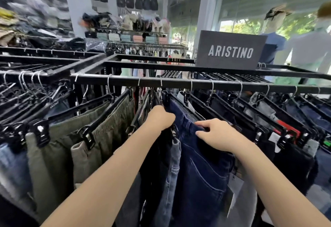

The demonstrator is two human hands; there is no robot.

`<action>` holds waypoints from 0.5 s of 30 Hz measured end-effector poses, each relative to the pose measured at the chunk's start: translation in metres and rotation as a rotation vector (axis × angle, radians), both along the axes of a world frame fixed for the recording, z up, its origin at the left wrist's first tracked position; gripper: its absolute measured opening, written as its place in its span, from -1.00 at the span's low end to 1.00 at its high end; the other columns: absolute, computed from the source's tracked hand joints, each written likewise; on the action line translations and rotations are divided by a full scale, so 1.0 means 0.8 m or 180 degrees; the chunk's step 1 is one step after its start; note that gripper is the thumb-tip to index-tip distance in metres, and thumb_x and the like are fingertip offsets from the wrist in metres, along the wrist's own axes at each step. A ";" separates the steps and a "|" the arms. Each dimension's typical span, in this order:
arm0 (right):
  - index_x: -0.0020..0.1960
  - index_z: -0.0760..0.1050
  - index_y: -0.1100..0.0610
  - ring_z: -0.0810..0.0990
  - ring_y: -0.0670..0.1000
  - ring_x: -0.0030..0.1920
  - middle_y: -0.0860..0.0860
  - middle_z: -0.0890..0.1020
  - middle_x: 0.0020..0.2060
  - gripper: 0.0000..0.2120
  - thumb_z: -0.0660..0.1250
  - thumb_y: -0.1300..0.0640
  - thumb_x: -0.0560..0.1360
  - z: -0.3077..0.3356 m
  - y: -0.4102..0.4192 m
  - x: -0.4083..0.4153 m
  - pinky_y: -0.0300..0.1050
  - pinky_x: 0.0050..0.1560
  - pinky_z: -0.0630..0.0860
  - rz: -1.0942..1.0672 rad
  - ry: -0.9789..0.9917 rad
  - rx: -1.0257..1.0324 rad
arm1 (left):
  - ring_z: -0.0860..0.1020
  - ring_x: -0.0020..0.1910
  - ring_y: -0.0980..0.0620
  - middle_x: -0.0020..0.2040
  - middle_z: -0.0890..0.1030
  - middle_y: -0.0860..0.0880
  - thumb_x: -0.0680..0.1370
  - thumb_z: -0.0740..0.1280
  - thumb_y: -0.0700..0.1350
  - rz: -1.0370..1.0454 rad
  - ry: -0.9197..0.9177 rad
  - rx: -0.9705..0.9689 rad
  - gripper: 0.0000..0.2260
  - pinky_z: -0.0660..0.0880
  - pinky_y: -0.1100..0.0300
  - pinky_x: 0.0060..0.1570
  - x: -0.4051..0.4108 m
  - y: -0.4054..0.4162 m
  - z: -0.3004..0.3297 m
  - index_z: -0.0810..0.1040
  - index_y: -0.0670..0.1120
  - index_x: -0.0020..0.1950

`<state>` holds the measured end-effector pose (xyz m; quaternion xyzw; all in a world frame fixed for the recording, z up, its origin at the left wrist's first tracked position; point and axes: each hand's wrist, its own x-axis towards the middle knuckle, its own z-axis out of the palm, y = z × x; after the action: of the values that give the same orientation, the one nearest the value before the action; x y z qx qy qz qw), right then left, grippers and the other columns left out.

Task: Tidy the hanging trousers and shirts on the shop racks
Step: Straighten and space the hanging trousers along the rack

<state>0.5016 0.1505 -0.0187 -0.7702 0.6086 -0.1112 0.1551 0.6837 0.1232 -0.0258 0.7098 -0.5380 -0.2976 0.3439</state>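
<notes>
A black rack rail (179,83) ran across the shop above both hands, with trousers hanging from it on black clip hangers by silver hooks. On the frame up and to the right of the hands stood a dark sign (230,51) reading "ARISTINO" in pale capitals, and the same word showed small on a hanger bar (53,105) far to the left of the left hand. Olive-green trousers (59,147) hung to the left of the left hand, and dark denim with pale tags (293,155) hung to the right of the right hand. Between the hands hung the dark blue jeans (198,169), their back pocket facing the camera below the right wrist. The left hand (161,119) was stretched forward on a straight forearm, fingers curled down out of sight into the clothing at the hanger top (165,95); what exactly it gripped could not be told. The right hand (217,134) lay palm down on the jeans' waistband, thumb and fingers pinching a fold of the denim.
</notes>
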 end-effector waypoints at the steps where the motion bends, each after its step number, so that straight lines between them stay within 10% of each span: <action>1: 0.43 0.39 -0.16 0.62 -0.02 -0.05 -0.02 0.59 0.24 -0.56 0.24 -0.03 0.56 0.000 0.002 -0.002 -0.22 -0.09 0.46 0.0020 0.0043 -0.0008 | 0.42 -0.29 -0.08 -0.26 0.44 -0.11 0.46 0.27 -0.12 0.0170 0.0405 -0.0104 -0.87 0.33 0.19 -0.28 -0.002 -0.004 -0.005 0.37 -0.15 -0.19; 8: 0.39 0.44 -0.08 0.11 0.12 0.55 0.21 0.19 0.53 -0.63 0.20 0.08 0.60 -0.009 0.012 0.004 -0.03 0.45 0.19 0.0008 0.0340 -0.0395 | 0.32 -0.44 -0.03 -0.42 0.38 -0.06 0.22 0.26 -0.11 0.0654 0.1540 -0.0513 -0.85 0.30 0.12 -0.28 -0.001 -0.035 0.014 0.39 -0.15 -0.30; 15: 0.11 0.64 0.19 0.53 0.00 0.28 0.08 0.60 0.21 -0.80 0.38 0.31 0.50 -0.075 0.079 0.034 -0.21 0.36 0.38 0.0290 -0.1073 -0.2390 | 0.40 -0.35 -0.05 -0.41 0.44 0.01 0.39 0.31 -0.11 0.0465 0.1329 -0.0491 -0.84 0.34 0.15 -0.30 -0.030 0.017 -0.082 0.38 -0.01 -0.36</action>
<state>0.5284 0.2139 -0.0783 -0.7704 0.4571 -0.4432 -0.0343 0.6596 0.1371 -0.0912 0.6414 -0.4236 -0.3702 0.5216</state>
